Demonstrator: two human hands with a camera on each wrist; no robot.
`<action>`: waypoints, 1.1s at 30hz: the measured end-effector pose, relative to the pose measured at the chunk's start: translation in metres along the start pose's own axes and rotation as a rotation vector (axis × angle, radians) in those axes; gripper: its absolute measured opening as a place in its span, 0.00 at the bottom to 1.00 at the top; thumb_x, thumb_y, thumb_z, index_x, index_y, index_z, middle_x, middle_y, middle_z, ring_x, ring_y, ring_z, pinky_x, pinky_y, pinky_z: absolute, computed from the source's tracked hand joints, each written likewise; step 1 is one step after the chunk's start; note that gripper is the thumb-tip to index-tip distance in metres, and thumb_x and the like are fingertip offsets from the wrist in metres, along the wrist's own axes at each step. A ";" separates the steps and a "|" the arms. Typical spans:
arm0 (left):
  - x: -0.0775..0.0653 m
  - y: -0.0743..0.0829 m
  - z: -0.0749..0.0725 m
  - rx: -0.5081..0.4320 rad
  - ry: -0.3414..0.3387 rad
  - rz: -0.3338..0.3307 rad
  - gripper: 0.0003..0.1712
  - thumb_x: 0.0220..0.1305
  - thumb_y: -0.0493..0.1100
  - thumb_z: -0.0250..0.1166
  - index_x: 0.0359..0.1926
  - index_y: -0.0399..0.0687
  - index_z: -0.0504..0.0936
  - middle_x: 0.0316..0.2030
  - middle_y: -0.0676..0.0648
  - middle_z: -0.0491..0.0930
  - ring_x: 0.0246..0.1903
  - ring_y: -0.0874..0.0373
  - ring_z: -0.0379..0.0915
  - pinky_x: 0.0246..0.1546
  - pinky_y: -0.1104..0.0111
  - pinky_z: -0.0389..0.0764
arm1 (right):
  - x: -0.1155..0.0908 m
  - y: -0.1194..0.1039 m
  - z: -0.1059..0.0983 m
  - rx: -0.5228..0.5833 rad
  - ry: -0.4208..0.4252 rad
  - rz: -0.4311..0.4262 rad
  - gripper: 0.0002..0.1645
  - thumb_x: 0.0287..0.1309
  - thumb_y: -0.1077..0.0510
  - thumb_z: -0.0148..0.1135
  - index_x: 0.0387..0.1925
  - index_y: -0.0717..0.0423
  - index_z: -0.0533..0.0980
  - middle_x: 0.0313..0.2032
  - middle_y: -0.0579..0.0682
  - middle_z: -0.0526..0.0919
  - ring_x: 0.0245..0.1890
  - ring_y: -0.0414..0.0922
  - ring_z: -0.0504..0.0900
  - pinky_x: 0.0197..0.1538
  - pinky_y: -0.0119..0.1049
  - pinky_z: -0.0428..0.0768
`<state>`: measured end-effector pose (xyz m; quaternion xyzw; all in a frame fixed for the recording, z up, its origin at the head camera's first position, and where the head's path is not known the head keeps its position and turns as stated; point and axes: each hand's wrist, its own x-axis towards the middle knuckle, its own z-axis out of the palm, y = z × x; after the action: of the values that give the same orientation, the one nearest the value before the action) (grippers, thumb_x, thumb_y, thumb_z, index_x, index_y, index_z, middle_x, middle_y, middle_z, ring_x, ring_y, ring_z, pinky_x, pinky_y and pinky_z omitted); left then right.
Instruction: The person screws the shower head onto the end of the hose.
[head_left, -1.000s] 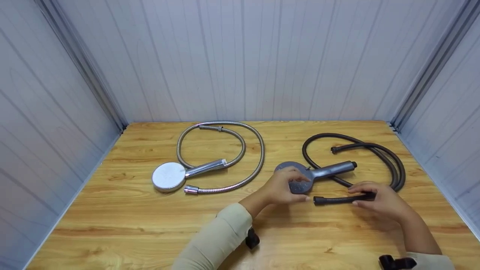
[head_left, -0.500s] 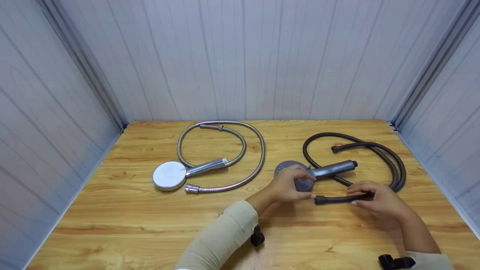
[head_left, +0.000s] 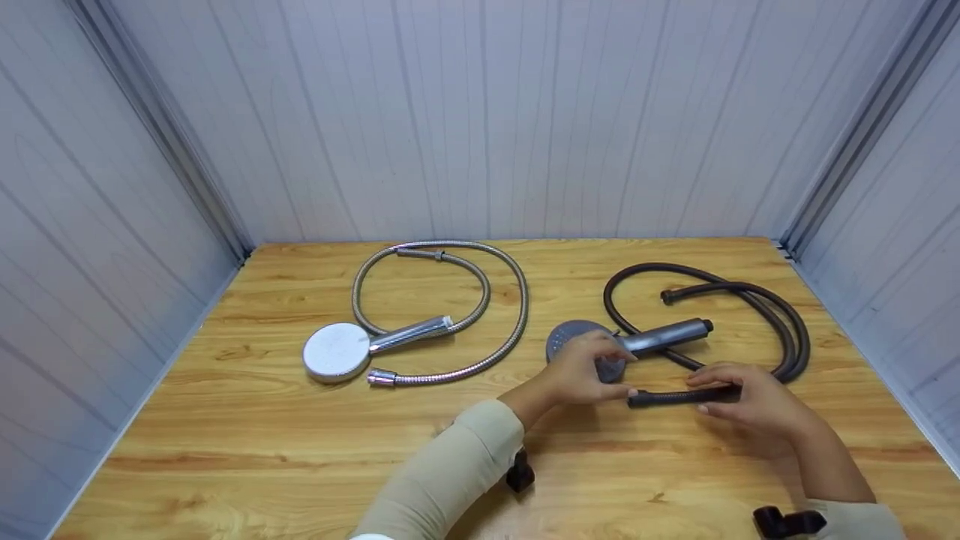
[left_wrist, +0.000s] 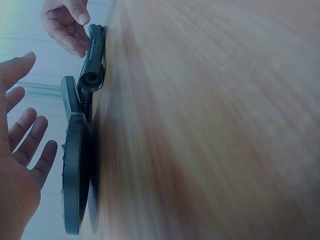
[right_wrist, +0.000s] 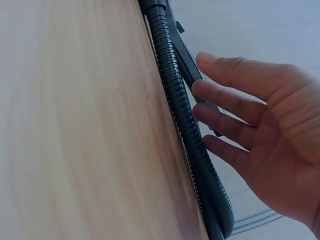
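A dark grey shower head lies on the wooden table, its round face partly hidden under my left hand. In the left wrist view that hand has its fingers spread, apart from the shower head's disc. My left thumb overlaps the end of the black shower hose in the head view. Over the same hose hovers my right hand, thumb and fingers parted to either side of it. The right wrist view has these fingers loosely bent beside the ribbed hose, not curled round it.
To the left lie a chrome shower head with a white face and a looped silver hose. Pale panel walls close off the table's back and sides. The black hose's other end lies behind the grey handle.
My left hand has shifted right over the grey shower head, its thumb now overlapping the black hose's end. My right hand has barely moved. Both shower heads and hoses lie as before.
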<state>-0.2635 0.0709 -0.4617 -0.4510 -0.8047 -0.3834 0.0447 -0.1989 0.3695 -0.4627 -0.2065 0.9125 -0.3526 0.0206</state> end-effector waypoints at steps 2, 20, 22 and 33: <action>0.001 0.001 0.000 0.006 -0.005 0.000 0.24 0.53 0.53 0.75 0.48 0.47 0.85 0.42 0.51 0.79 0.43 0.61 0.74 0.44 0.78 0.71 | 0.001 0.000 0.000 -0.015 -0.022 -0.006 0.21 0.55 0.53 0.71 0.50 0.54 0.82 0.50 0.50 0.82 0.50 0.38 0.78 0.52 0.43 0.77; 0.016 0.005 0.004 -0.005 -0.013 -0.040 0.24 0.50 0.48 0.77 0.49 0.47 0.85 0.44 0.51 0.80 0.44 0.67 0.71 0.48 0.76 0.71 | 0.003 -0.002 0.001 -0.014 -0.071 0.040 0.19 0.55 0.54 0.71 0.49 0.54 0.82 0.48 0.49 0.83 0.51 0.48 0.78 0.52 0.42 0.76; 0.019 0.004 0.004 -0.010 -0.012 -0.052 0.24 0.50 0.47 0.77 0.49 0.47 0.85 0.44 0.52 0.80 0.44 0.66 0.71 0.48 0.74 0.72 | 0.003 -0.002 0.001 -0.019 -0.076 0.054 0.19 0.55 0.54 0.71 0.49 0.53 0.82 0.48 0.48 0.83 0.51 0.49 0.78 0.53 0.43 0.76; 0.026 -0.003 0.005 -0.007 -0.016 -0.117 0.23 0.52 0.48 0.75 0.51 0.50 0.84 0.46 0.54 0.79 0.45 0.65 0.72 0.47 0.78 0.70 | 0.006 -0.005 0.005 -0.025 -0.091 0.062 0.20 0.56 0.54 0.70 0.50 0.53 0.81 0.49 0.48 0.82 0.53 0.55 0.77 0.54 0.45 0.75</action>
<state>-0.2793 0.0914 -0.4558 -0.4064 -0.8288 -0.3844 0.0143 -0.2017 0.3602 -0.4624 -0.1944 0.9208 -0.3308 0.0702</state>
